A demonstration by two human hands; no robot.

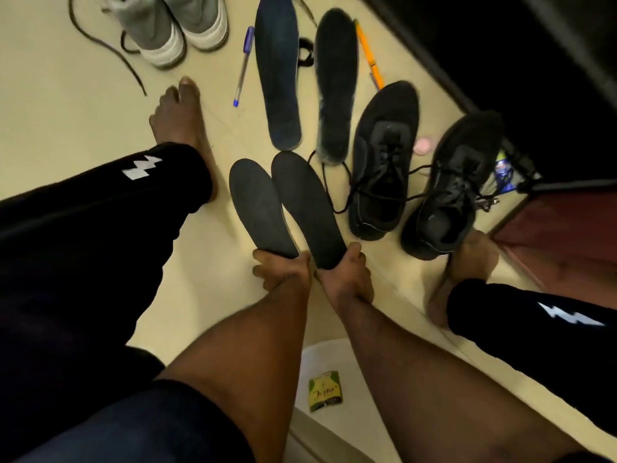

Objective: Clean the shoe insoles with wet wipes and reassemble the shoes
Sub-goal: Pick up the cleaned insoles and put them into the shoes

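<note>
My left hand (280,270) grips the heel end of a dark grey insole (258,205), and my right hand (345,272) grips the heel end of a second dark insole (305,202). Both insoles stand side by side, toes pointing away from me. Two more insoles lie flat on the floor beyond them, a navy one (278,71) and a black one (335,81). To the right stand two black laced shoes (384,155) (454,182) with loose laces. A green packet (325,390) lies in a white tub (320,355) below my forearms.
A grey pair of shoes (173,25) stands at the top left with a loose black lace (100,41). A blue pen (243,65) and an orange pen (369,55) lie by the insoles. My bare feet (180,111) (467,265) flank the work area. Dark furniture (500,55) lines the right side.
</note>
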